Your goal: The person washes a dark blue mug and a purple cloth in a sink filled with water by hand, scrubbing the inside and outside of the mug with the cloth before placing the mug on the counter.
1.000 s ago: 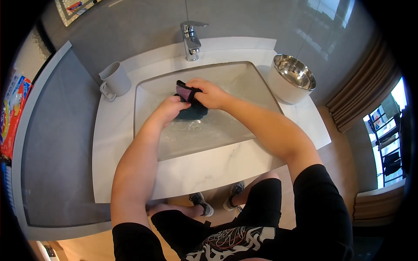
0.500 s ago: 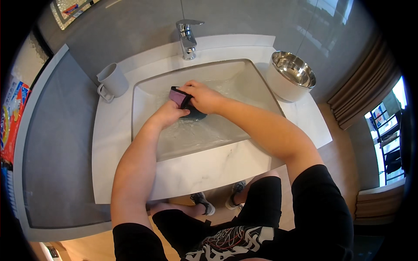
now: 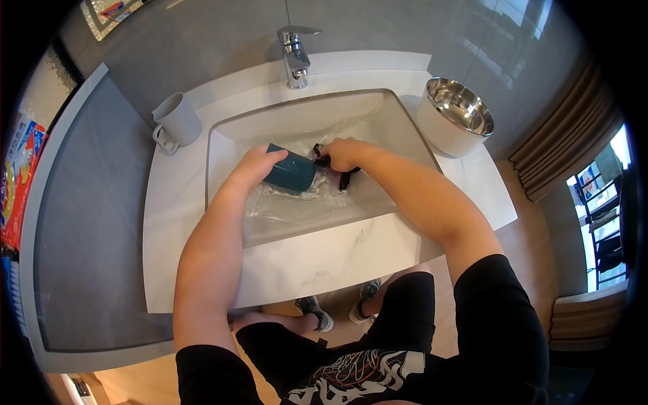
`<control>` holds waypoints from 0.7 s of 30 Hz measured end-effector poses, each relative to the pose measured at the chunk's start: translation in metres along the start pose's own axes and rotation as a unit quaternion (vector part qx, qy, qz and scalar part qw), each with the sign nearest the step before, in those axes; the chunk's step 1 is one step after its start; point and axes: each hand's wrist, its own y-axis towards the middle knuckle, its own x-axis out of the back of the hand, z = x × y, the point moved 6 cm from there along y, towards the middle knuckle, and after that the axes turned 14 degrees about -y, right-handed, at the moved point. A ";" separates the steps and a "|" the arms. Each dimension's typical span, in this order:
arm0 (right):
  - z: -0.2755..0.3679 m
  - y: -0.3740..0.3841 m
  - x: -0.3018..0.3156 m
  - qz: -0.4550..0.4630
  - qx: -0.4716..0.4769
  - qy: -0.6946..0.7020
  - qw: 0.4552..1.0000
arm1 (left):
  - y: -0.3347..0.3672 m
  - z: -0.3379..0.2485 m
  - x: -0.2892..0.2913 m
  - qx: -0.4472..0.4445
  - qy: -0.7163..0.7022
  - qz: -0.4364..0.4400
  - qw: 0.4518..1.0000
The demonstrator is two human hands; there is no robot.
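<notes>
Now a teal cup [image 3: 291, 172] is lying on its side at the sink's [image 3: 398, 199] centre, where earlier only a dark cloth showed. Left hand [image 3: 253, 165] is grasping the cup; right hand [image 3: 343, 154] is clenching the cloth [image 3: 345, 179] at its mouth.

Around the sink [image 3: 270, 233], the faucet [image 3: 295, 54] stands behind its basin, a grey mug [image 3: 177, 120] beside its left rim, a steel bowl [image 3: 453, 116] beside its right rim; its front counter lies bare.

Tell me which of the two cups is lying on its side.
The teal cup, held by the left hand in the sink. The grey mug stands upright on the counter.
</notes>
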 end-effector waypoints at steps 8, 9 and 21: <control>-0.004 0.013 0.000 0.018 0.075 0.053 0.996 | -0.003 -0.015 0.011 -0.098 0.097 -0.002 0.990; -0.010 0.019 0.000 0.010 0.042 0.067 0.997 | -0.004 -0.018 0.007 -0.108 0.126 0.012 0.986; -0.022 0.003 0.050 -0.140 0.067 0.663 0.732 | -0.019 -0.021 -0.034 -0.125 0.164 0.177 0.962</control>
